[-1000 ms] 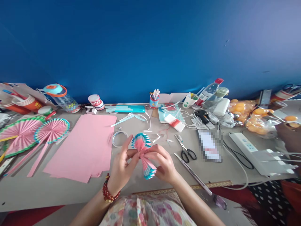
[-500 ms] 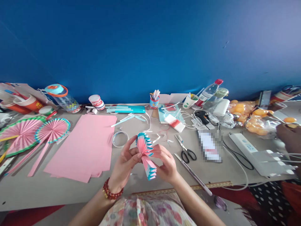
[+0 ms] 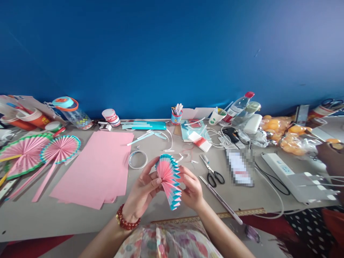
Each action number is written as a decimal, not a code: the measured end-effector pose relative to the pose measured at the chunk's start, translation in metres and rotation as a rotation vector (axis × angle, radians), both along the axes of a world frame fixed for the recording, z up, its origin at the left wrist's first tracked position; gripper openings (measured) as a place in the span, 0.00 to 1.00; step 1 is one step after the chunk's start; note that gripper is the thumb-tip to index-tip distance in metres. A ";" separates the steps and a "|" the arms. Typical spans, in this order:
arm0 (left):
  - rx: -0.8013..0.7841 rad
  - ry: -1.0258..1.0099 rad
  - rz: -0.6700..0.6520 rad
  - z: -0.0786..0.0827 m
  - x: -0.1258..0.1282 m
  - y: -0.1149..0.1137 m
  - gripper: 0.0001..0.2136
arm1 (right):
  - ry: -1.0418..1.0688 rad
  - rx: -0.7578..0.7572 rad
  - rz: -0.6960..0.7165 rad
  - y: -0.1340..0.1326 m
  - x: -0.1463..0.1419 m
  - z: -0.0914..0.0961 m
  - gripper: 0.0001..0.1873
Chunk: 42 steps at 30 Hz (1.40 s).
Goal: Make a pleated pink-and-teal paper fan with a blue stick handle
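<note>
A pleated pink paper fan with a teal zigzag edge (image 3: 170, 179) is held between both hands above the grey table (image 3: 67, 216). My left hand (image 3: 141, 193), with a red bead bracelet at the wrist, pinches the fan's left side with thumb and fingers. My right hand (image 3: 192, 189) grips its right side, partly hidden behind the folds. The fan's pleats are spread into a half round shape.
A stack of pink paper sheets (image 3: 96, 168) lies to the left, with two finished fans (image 3: 40, 152) beyond. A tape ring (image 3: 137, 159), scissors (image 3: 212, 171), a metal ruler (image 3: 221, 202), a power strip (image 3: 290, 173), bottles and cups crowd the back. Another person's hand (image 3: 329, 156) is at far right.
The pleated fan has opened wider and turned more toward me. Both hands shifted slightly right and closer around it.
</note>
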<state>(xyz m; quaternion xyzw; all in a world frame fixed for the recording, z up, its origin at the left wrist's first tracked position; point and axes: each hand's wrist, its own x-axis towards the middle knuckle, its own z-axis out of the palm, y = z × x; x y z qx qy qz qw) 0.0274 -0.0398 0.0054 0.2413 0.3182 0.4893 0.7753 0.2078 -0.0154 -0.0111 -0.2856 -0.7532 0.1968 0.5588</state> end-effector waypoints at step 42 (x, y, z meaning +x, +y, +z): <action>0.107 0.184 0.084 0.005 -0.002 0.001 0.36 | -0.178 0.049 0.036 -0.024 0.031 0.053 0.20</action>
